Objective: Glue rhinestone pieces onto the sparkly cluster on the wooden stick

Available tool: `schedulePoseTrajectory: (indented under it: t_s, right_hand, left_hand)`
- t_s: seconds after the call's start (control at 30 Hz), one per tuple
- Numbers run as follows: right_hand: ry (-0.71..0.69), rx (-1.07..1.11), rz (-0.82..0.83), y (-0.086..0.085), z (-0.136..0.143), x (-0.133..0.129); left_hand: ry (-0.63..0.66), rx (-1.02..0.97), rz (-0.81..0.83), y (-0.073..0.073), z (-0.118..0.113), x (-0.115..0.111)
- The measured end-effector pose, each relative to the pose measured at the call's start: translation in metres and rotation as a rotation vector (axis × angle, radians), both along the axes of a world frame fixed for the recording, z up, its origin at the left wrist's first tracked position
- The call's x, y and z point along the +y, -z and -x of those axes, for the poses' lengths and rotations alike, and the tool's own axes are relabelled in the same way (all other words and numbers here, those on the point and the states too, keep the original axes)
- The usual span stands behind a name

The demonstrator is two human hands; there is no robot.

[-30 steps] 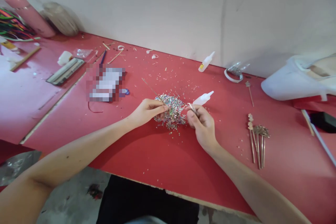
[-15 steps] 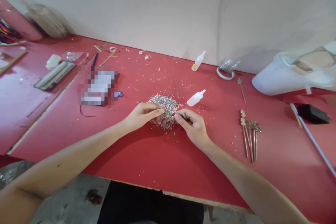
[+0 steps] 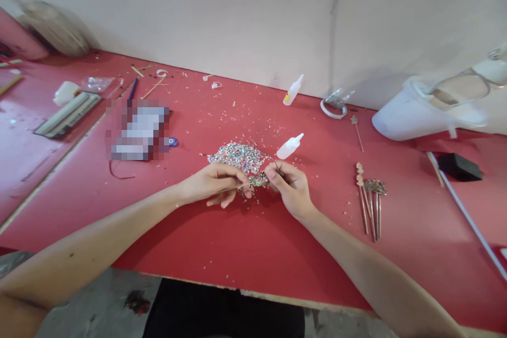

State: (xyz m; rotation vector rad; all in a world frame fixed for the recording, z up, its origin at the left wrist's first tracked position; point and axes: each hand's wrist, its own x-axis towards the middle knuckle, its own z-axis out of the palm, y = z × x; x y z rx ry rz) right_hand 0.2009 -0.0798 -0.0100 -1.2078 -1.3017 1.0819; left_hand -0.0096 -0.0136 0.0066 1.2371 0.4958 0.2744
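Gold stick: a thin gold stick (image 3: 236, 187) lies nearly level between the hands, ornament head (image 3: 256, 181) to the right, at the near edge of the chips. Ornament head taken as clock centre, 12 toward the wall.
Left hand: at 9 o'clock, the left hand (image 3: 216, 182) has thumb and forefinger lightly closed on the stick; other fingers loose and parted.
Right hand: at 3 o'clock, the right hand (image 3: 292, 185) is curled, thumb and forefinger pinched at the ornament head's edge. A slim dark object (image 3: 280, 167) shows in the grip; identity unclear. Cannot tell whether the pinch also takes the ornament.
Ornament work: step in hand judged to be close fingertip work on the ornament head. Next move appears to call for a steady stick and a light, exact right-hand touch.
Chip pile: glittering chips (image 3: 237, 156) at 11 o'clock, just beyond the fingers.
Bottles: plain white bottle (image 3: 289, 148) near, at 2; yellow-labelled bottle (image 3: 293, 91) farther, at 1.
Ornamented sticks: a bunch (image 3: 372, 187) at 3, well apart, on the red table (image 3: 222, 248).
White bucket: tilted bucket (image 3: 407, 113) beyond them, between 2 and 3.
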Motion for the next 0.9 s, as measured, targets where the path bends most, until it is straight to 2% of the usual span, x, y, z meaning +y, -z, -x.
schedulePoseTrajectory:
  t_s: [0.13,0.23,0.37,0.5,0.6,0.77,0.9]
  right_hand:
    - [0.010,-0.095,-0.038,-0.003,0.001,-0.001]
    - [0.036,-0.191,-0.066,-0.005,0.002,-0.002]
    - [0.067,-0.279,-0.107,-0.005,0.003,-0.006]
    - [0.023,-0.253,-0.155,-0.001,0.001,-0.008]
    - [-0.015,-0.150,-0.183,0.004,-0.001,-0.008]
    - [0.072,0.043,-0.193,0.013,0.000,-0.005]
    - [0.045,-0.009,-0.159,0.011,0.001,-0.003]
  left_hand:
    - [0.007,-0.017,0.052,-0.001,0.000,0.001]
    - [0.049,0.029,-0.002,-0.006,-0.001,-0.002]
    - [0.027,0.090,-0.084,-0.008,-0.002,-0.004]
    - [0.033,0.098,-0.138,-0.005,-0.003,-0.002]
    - [0.028,0.088,-0.131,-0.004,-0.003,-0.002]
    - [-0.140,0.033,-0.053,-0.004,-0.006,-0.003]
    - [-0.322,-0.057,-0.001,-0.001,-0.008,-0.001]
